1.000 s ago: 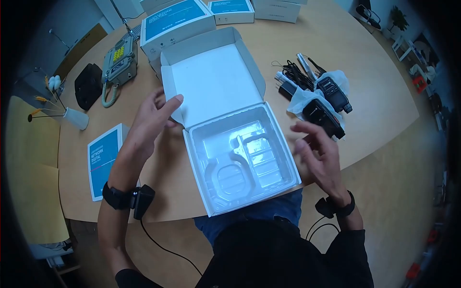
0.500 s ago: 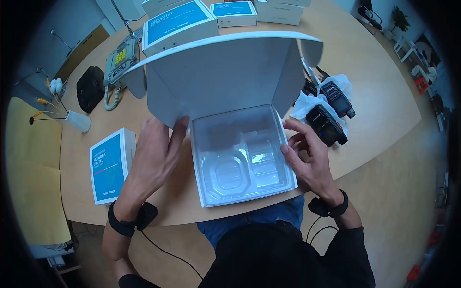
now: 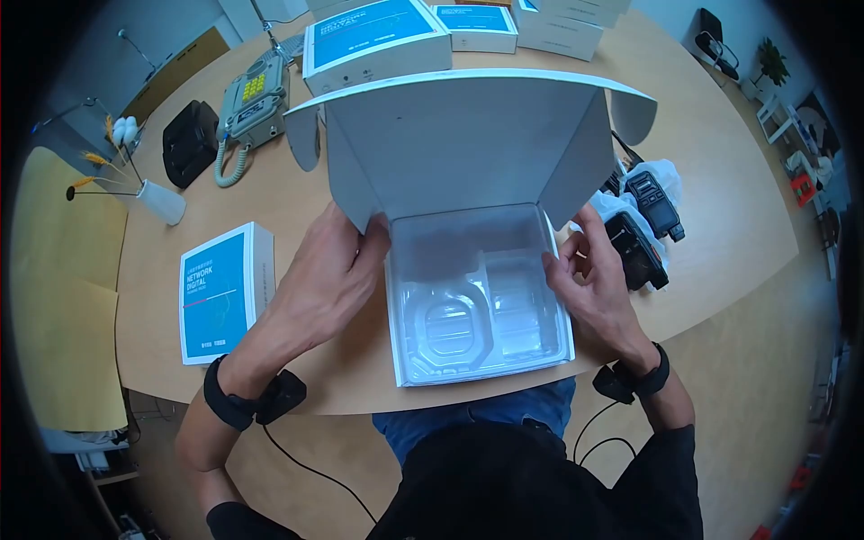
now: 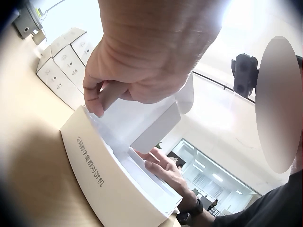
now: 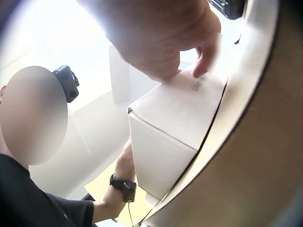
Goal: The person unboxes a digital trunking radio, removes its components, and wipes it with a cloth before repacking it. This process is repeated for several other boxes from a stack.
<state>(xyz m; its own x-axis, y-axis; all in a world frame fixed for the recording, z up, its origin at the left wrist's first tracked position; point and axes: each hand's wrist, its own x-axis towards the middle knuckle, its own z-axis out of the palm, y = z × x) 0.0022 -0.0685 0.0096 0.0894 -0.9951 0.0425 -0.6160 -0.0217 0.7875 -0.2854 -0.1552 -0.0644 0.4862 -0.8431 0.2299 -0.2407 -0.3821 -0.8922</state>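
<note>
A white cardboard box [image 3: 484,371] lies on the table before the person, its lid [image 3: 472,144] raised upright with side flaps folded inward. Inside is a clear moulded plastic tray [image 3: 450,326] with shaped hollows. At the back left corner, the left hand [image 3: 328,274] pinches the lid's side flap where it meets the box wall. The right hand [image 3: 598,283] grips the right wall near the back corner, thumb at the rim and curled fingers on the outer side. In the right wrist view those fingertips touch the wall [image 5: 182,106]; black printing shows on the left wall [image 4: 102,165].
Two black handheld radios [image 3: 655,205] lie on white wrapping right of the box. A blue and white box [image 3: 216,292] lies at left. Behind stand more boxes [image 3: 373,40], a telephone [image 3: 256,94], a black pouch [image 3: 191,142] and a white vase [image 3: 162,202].
The lid has swung up from lying back to upright. The left hand has moved down to the lid's lower left corner, and the right hand has come onto the box's right wall.
</note>
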